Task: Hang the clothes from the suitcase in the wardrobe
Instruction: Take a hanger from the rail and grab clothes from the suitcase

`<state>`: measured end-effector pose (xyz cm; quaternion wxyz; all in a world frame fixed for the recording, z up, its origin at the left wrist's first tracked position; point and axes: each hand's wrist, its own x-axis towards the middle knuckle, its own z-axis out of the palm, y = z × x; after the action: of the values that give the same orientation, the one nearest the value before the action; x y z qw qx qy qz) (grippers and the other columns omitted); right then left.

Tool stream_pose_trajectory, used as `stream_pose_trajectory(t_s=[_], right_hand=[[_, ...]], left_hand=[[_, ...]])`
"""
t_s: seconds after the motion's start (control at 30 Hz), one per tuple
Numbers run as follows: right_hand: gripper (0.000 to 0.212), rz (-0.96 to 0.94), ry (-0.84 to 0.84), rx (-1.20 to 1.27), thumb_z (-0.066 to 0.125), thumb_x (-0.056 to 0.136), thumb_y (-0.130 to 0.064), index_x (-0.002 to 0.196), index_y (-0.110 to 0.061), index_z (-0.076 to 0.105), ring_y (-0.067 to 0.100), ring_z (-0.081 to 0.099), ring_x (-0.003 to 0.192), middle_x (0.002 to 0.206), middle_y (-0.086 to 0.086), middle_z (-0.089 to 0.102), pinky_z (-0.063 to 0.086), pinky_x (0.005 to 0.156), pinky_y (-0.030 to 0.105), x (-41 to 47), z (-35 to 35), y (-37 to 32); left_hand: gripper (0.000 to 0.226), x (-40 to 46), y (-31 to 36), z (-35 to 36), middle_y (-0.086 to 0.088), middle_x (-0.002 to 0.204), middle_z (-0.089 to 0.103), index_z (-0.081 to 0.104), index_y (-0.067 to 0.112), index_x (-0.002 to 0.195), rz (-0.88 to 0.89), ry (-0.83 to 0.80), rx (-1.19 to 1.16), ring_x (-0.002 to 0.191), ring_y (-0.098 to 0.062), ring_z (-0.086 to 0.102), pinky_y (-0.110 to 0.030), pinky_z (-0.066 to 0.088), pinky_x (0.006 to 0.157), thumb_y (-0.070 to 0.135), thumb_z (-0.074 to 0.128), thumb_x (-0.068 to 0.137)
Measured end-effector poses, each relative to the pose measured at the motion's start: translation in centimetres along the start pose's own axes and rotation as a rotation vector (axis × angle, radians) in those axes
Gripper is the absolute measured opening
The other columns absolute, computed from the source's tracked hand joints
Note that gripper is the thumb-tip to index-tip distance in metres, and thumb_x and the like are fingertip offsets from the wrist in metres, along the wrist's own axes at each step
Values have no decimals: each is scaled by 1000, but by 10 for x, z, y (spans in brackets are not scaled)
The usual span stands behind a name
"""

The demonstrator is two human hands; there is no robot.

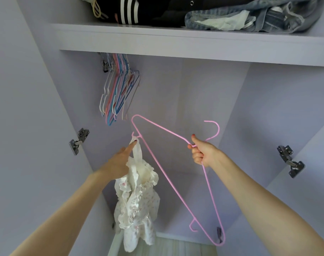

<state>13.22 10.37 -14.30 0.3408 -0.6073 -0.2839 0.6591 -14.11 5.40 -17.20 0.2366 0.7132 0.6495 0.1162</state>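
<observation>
From the head camera we look up into the pale lilac wardrobe, both arms raised; our right hand is closed around the thin pink wire hanger just below its hook, holding it tilted so one shoulder points up-left and the other hangs low; our left hand pinches the strap of the small white ruffled garment with a faint floral print and lifts it to the little notch near the hanger's upper shoulder, where strap and wire look to be touching; the rest of the garment dangles limp below the hand; we judge it very light and soft, with no stiffness of its own, so it should be taken by the straps or neckline rather than the frills; the coated wire looks smooth and springy, so a strap may slip unless seated in the notch, and the best hold on the hanger is at the neck; a cluster of spare coloured wire hangers hangs under the shelf; folded dark striped clothes and denim lie on top of it.
</observation>
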Motion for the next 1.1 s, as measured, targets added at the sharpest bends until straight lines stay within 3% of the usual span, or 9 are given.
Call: stream_pose_trajectory(t_s=[0.13,0.3,0.4,0.5,0.6,0.73,0.87,0.97,1.1], right_hand=[[47,29,-37,58,45,94,-49,71,-8,52,5,15,24,33,-9,22,10,27,15,-8,-5,-7],[47,54,-75,114,44,94,-49,72,-8,53,6,16,25,35,-8,23,11,29,15,-10,-12,-8],[47,52,-75,131,44,94,-49,72,-8,53,5,16,25,35,-8,23,11,29,15,-11,-17,-10],[47,47,-68,212,44,95,-48,71,-8,53,5,16,24,34,-8,23,11,28,15,-8,-18,-15],[46,42,6,552,39,98,-43,70,-7,47,6,15,19,26,-6,22,10,25,14,-3,-15,-21],[46,6,170,932,31,102,-31,62,-9,39,11,10,15,22,-3,18,7,25,13,6,-10,-23],[47,-25,217,985,25,102,-32,59,-13,34,12,10,16,23,-4,14,8,25,14,9,-4,-20],[47,-57,191,956,26,102,-32,60,-14,33,11,11,17,23,-5,16,10,25,17,11,0,-23],[47,-72,90,848,27,103,-36,63,-11,39,8,12,17,25,-5,16,11,24,16,14,16,-22]], left_hand=[[63,5,7,3,-17,119,50,31,22,142,-54,263,75,98,-35,56,-38,46,84,-9,39,88],[34,5,15,1,-16,110,54,56,6,119,-85,424,199,86,-40,60,-43,49,72,-7,45,89],[22,6,19,1,-16,105,58,64,0,102,-66,473,236,85,-40,62,-40,48,69,-7,50,87],[14,10,21,3,-16,96,61,65,-3,91,-16,513,78,85,-39,60,-30,39,67,-5,52,87],[19,9,27,4,-11,86,66,65,-2,87,-44,480,-155,77,-26,56,-17,32,61,-4,46,90],[22,1,27,6,-3,73,61,60,13,80,33,364,-310,71,-21,55,-7,38,58,-3,47,88],[35,-12,18,0,12,74,62,58,27,74,135,342,-420,69,4,56,-7,39,65,-4,53,88],[36,-20,16,-6,16,70,62,57,30,73,176,313,-438,69,8,55,-5,38,67,-4,55,88],[33,-20,22,-4,7,83,61,59,29,74,208,267,-422,72,9,58,-2,39,71,-2,57,88]])
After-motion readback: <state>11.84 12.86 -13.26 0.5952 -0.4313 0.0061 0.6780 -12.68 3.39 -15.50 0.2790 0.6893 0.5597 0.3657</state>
